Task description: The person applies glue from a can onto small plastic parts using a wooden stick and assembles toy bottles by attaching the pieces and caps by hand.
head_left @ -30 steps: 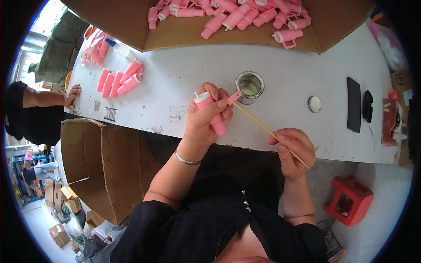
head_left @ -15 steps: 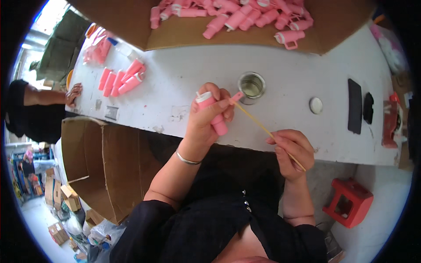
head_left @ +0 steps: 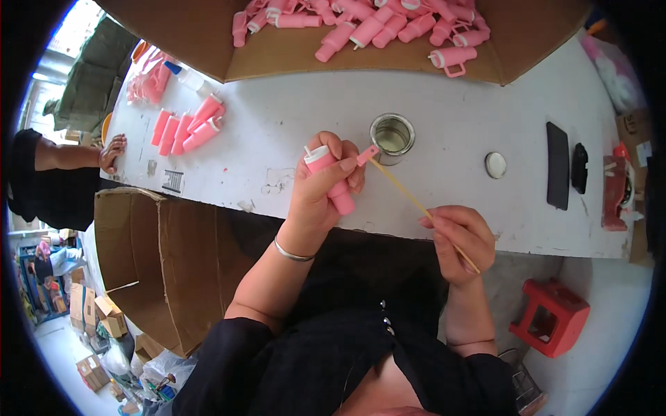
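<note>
My left hand [head_left: 320, 184] is closed around a small pink toy tumbler [head_left: 340, 199] with a white lid and short straw. Between its thumb and fingertips it also pinches a small pink plastic piece [head_left: 368, 154], perhaps a handle. My right hand [head_left: 463, 243] grips a thin wooden stick [head_left: 402, 188] near its lower end. The stick's far tip touches or nearly touches the pink piece. Just beyond that tip stands an open metal can [head_left: 393, 154] with pale liquid inside.
At the back, a cardboard box [head_left: 361, 71] holds many pink tumblers. Several pink tumbler bodies [head_left: 184, 132] and a blue-capped bottle [head_left: 186, 78] lie left. A round lid [head_left: 495, 165] and black slab [head_left: 558, 166] lie right. Another person's hand [head_left: 112, 152] rests on the table's left edge.
The whole view has shifted slightly, so things sit a little further left in it. Both hands keep the same grips, and the stick's tip stays at the pink piece.
</note>
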Motion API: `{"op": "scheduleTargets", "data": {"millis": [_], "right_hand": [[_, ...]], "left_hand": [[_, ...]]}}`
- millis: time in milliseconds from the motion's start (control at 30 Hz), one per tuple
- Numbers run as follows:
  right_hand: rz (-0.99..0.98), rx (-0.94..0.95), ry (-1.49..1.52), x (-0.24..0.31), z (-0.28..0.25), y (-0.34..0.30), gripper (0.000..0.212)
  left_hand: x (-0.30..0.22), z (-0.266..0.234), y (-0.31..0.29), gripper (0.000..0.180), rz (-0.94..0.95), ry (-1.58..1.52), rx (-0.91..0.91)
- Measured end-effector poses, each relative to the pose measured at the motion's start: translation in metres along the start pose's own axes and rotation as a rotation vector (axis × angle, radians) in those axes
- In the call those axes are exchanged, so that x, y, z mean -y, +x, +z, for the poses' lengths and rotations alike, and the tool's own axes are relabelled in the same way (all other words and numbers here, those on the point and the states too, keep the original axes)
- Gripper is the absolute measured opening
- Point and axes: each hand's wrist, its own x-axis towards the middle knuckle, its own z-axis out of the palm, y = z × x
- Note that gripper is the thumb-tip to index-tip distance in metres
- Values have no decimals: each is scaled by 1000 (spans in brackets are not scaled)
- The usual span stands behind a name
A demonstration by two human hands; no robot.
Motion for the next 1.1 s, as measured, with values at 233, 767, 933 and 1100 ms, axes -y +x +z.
{"op": "scheduleTargets", "data": {"millis": [233, 767, 933, 1100], "right_hand": [[-29, -9, -79, -3, -4, 2, 16], [94, -21, -308, 5, 16, 76, 7], [126, 16, -321, -4, 26, 80, 9], [455, 56, -202, -1, 19, 73, 14]], "left_hand": [[1, 1, 0, 16, 3, -1, -6], [2, -2, -4, 20, 85, -17, 18], [4, 2, -6, 21, 146, 51, 25], [-7, 3, -20, 20, 160, 74, 2]]}}
